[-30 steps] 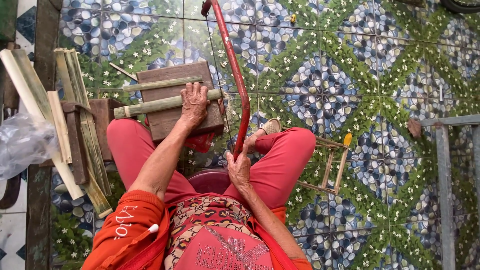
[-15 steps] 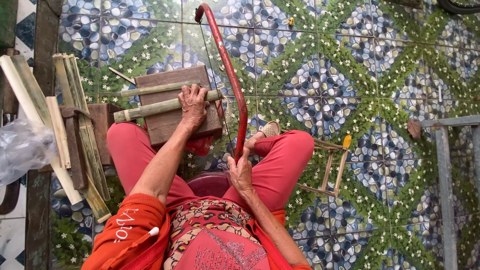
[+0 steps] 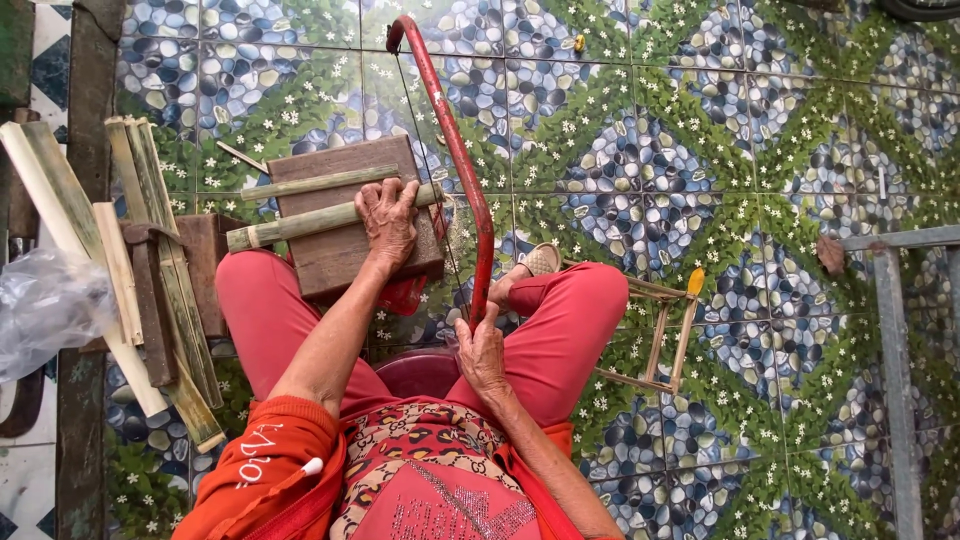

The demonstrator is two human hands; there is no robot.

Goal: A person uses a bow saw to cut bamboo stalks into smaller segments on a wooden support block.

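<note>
Bamboo is what I see under my left hand [image 3: 388, 218]: a long greenish bamboo stick [image 3: 300, 223] lies crosswise on a brown wooden block [image 3: 340, 250], and the left grip is pressed down on it, fingers curled over the stick near its right end, pinning it to the block. A second, thinner bamboo stick [image 3: 320, 183] lies just beyond it on the same block, roughly parallel and untouched.

My right hand [image 3: 482, 352] is closed around the near end of a red bow saw [image 3: 462, 170], the grip wrapped tight about the frame down by my lap. The red frame arches away from me up to the far edge of the view, and its thin blade runs alongside, passing just to the right of the block, close to the end of the held stick. I cannot tell from here whether the blade touches the bamboo.

I am seated low, red trousers [image 3: 560, 330] spread to either side of the block, which sits on the patterned tiled floor [image 3: 700, 120] between my knees. One foot in a pale sandal [image 3: 540, 260] shows just right of the saw.

To the left, a bundle of split bamboo strips [image 3: 150, 270] rests against a darker wooden piece, with a clear plastic bag [image 3: 45, 310] beside it. To the right of my knee lies a small frame of thin bamboo [image 3: 660, 335], well apart from both hands.
</note>
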